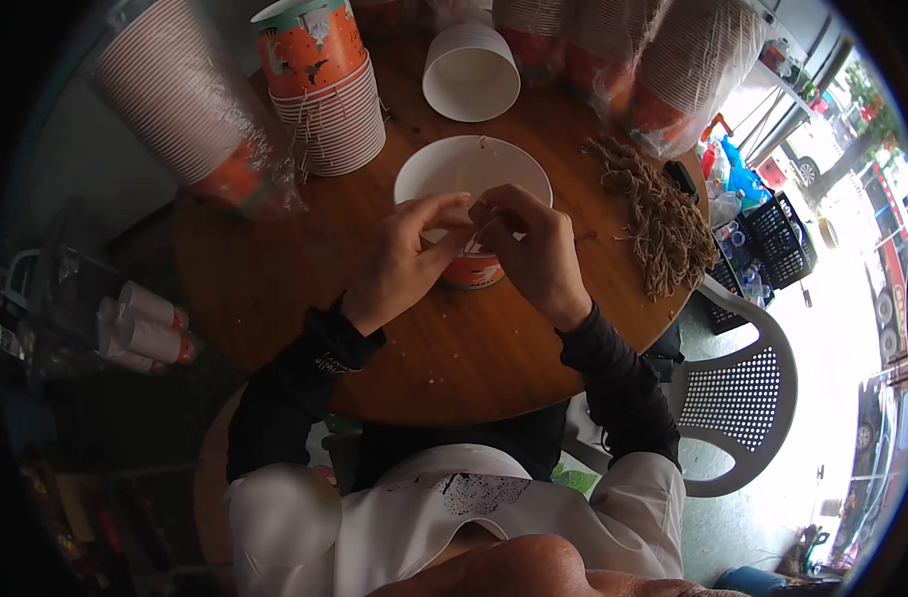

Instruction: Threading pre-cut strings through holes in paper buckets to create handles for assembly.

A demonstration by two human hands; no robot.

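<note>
A paper bucket [471, 277], white inside with an orange printed outside, stands on the wooden table in front of me. Both hands meet over its near rim. A thin pale cord [473, 245] shows between the fingertips, partly hidden by them. My right hand [533, 249] is closed in a pinch on this cord. My left hand [410, 261] is curled from the other side, its thumb against the cord near the right fingertips. At the bucket's far rim a small bit of cord [485, 143] pokes through. To the right lies a heap of brown twine cords [658, 219].
Beyond the bucket, another white bucket [471, 75] lies tipped toward me. A tall stack of orange buckets [326, 109] with cords stands at the back left. Plastic-wrapped stacks [190, 109] line the table's rim. A grey plastic chair [737, 398] stands at the right.
</note>
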